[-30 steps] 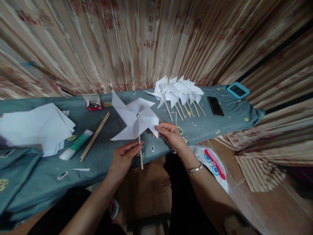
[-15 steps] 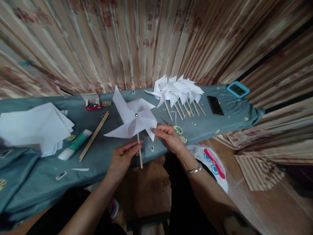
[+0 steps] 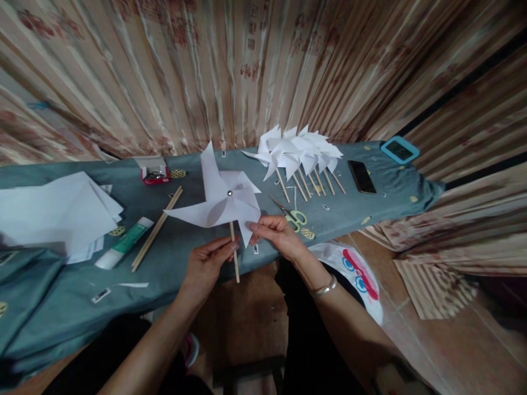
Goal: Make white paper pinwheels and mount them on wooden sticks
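Note:
A white paper pinwheel (image 3: 220, 211) with a silver pin at its centre is held up over the table's front edge. My left hand (image 3: 207, 263) is closed around its wooden stick (image 3: 236, 266), below the blades. With thumb and fingers, my right hand (image 3: 276, 235) pinches the tip of the lower right blade. Just beyond that hand lie scissors (image 3: 295, 218) with light green handles. Several finished pinwheels (image 3: 294, 153) rest overlapping in a row at the back, sticks toward me.
On the cloth-covered table (image 3: 197, 247) lie white paper sheets (image 3: 57, 211), a green and white tube (image 3: 124, 243), loose wooden sticks (image 3: 157, 229) and a red box of pins (image 3: 155, 174). A phone (image 3: 362, 176) and a blue-framed device (image 3: 400, 150) are on the right. A curtain (image 3: 206, 77) hangs behind.
The held pinwheel's blades have turned clockwise, and my right hand has moved slightly down and left with the blade tip. My left hand stays on the stick.

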The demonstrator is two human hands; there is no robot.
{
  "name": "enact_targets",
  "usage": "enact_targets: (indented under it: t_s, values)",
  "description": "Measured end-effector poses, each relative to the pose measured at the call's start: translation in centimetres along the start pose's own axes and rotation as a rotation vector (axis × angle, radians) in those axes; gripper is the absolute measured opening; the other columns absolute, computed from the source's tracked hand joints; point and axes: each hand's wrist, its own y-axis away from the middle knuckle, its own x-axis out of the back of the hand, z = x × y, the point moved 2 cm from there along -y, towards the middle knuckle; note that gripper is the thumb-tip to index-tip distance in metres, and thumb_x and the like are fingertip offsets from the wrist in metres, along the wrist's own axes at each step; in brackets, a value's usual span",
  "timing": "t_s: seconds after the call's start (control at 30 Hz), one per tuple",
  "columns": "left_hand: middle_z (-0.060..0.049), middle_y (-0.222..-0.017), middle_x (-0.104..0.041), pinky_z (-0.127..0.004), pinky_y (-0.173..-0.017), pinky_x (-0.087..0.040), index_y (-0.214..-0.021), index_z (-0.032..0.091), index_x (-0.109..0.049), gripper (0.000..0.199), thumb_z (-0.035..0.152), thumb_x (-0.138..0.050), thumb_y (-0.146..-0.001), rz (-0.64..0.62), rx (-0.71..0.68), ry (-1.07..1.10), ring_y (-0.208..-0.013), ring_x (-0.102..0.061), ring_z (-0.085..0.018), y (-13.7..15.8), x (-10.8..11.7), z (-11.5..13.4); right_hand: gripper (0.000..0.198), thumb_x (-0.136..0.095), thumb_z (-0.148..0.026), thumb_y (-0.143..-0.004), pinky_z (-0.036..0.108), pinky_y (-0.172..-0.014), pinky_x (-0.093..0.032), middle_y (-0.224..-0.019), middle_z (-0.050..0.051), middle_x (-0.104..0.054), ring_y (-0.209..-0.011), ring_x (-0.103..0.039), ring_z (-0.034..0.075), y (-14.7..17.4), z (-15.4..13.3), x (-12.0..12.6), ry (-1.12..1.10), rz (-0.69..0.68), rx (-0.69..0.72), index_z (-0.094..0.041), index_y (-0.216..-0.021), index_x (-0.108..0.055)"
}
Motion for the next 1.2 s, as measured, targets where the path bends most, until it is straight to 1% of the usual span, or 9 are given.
enact_targets:
  t_s: [0.37, 0.5, 0.63, 0.73, 0.8, 0.87, 0.93, 1.0, 1.2]
  values:
    - [0.0, -0.058, -0.062, -0.025, -0.063, -0.042, -0.063, 0.017, -0.074, 0.025, 0.042, -0.078, -0.059, -0.033, -0.011, -0.011, -0.06, -0.051, -0.013, 0.3, -0.2, 0.6, 0.039, -0.072, -0.055, -0.074, 0.022, -0.053, -0.04, -0.057, -0.002, -0.066, -0.049, -0.048, 0.007, 0.1, 0.5, -0.3, 0.073, -0.12, 0.025, -0.018, -0.06, -0.07]
    - [0.0, -0.059, -0.063, -0.025, -0.062, -0.042, -0.075, 0.018, -0.078, 0.03, 0.043, -0.076, -0.06, -0.025, -0.02, -0.014, -0.06, -0.051, -0.013, 0.0, 0.1, 0.2, 0.046, -0.07, -0.064, -0.07, 0.024, -0.052, -0.04, -0.057, -0.001, -0.066, -0.05, -0.049, 0.008, 0.1, -0.2, 0.2, 0.116, -0.128, 0.018, -0.018, -0.067, -0.073]
    - [-0.001, -0.06, -0.064, -0.026, -0.061, -0.042, -0.074, 0.018, -0.078, 0.033, 0.046, -0.078, -0.057, -0.023, -0.022, -0.001, -0.06, -0.051, -0.014, -0.3, 0.5, -0.1, 0.051, -0.07, -0.068, -0.068, 0.026, -0.052, -0.039, -0.055, 0.0, -0.066, -0.049, -0.047, 0.009, -0.1, -1.2, 2.0, 0.148, -0.02, 0.035, -0.018, -0.068, -0.075]
    - [-0.001, -0.06, -0.064, -0.026, -0.06, -0.042, -0.072, 0.018, -0.078, 0.032, 0.046, -0.079, -0.056, -0.049, -0.009, 0.01, -0.06, -0.051, -0.014, -0.1, 0.4, 0.1, 0.047, -0.072, -0.066, -0.067, 0.025, -0.05, -0.037, -0.055, -0.001, -0.065, -0.047, -0.044, 0.008, -0.5, -1.7, 3.9, 0.119, 0.154, 0.114, -0.019, -0.066, -0.074]
    - [-0.001, -0.059, -0.063, -0.025, -0.06, -0.042, -0.07, 0.018, -0.078, 0.03, 0.045, -0.079, -0.056, -0.079, 0.012, 0.017, -0.059, -0.05, -0.014, 0.1, 0.2, 0.3, 0.04, -0.079, -0.06, -0.062, 0.024, -0.053, -0.041, -0.06, -0.001, -0.068, -0.051, -0.049, 0.008, -0.8, -1.9, 4.9, 0.046, 0.308, 0.18, -0.021, -0.068, -0.074]
    - [-0.001, -0.056, -0.06, -0.025, -0.059, -0.041, -0.067, 0.019, -0.077, 0.028, 0.044, -0.078, -0.057, -0.121, 0.027, 0.016, -0.057, -0.048, -0.013, 0.4, 0.0, 0.6, 0.037, -0.085, -0.054, -0.056, 0.026, -0.066, -0.049, -0.072, -0.001, -0.073, -0.064, -0.06, 0.011, -1.1, -2.1, 5.6, -0.029, 0.413, 0.232, -0.024, -0.075, -0.075]
    - [-0.001, -0.055, -0.059, -0.025, -0.059, -0.041, -0.065, 0.019, -0.077, 0.026, 0.044, -0.076, -0.059, -0.172, 0.032, 0.0, -0.057, -0.047, -0.013, 0.6, -0.3, 0.8, 0.04, -0.087, -0.051, -0.055, 0.03, -0.083, -0.051, -0.086, 0.0, -0.076, -0.083, -0.066, 0.015, -1.4, -2.1, 5.7, -0.059, 0.419, 0.249, -0.026, -0.084, -0.075]
    - [-0.002, -0.055, -0.059, -0.026, -0.059, -0.042, -0.064, 0.019, -0.076, 0.026, 0.045, -0.075, -0.059, -0.211, 0.033, -0.015, -0.057, -0.048, -0.014, 0.8, -0.5, 1.0, 0.042, -0.086, -0.05, -0.056, 0.032, -0.091, -0.049, -0.093, 0.001, -0.076, -0.091, -0.066, 0.017, -1.5, -2.1, 5.5, -0.051, 0.37, 0.236, -0.026, -0.089, -0.075]
    - [-0.003, -0.059, -0.063, -0.027, -0.059, -0.043, -0.063, 0.019, -0.076, 0.026, 0.045, -0.076, -0.059, -0.215, 0.044, -0.017, -0.057, -0.049, -0.014, 0.8, -0.6, 0.9, 0.035, -0.085, -0.047, -0.056, 0.028, -0.073, -0.047, -0.077, -0.001, -0.073, -0.071, -0.06, 0.013, -1.4, -1.8, 5.2, -0.031, 0.327, 0.176, -0.024, -0.081, -0.076]
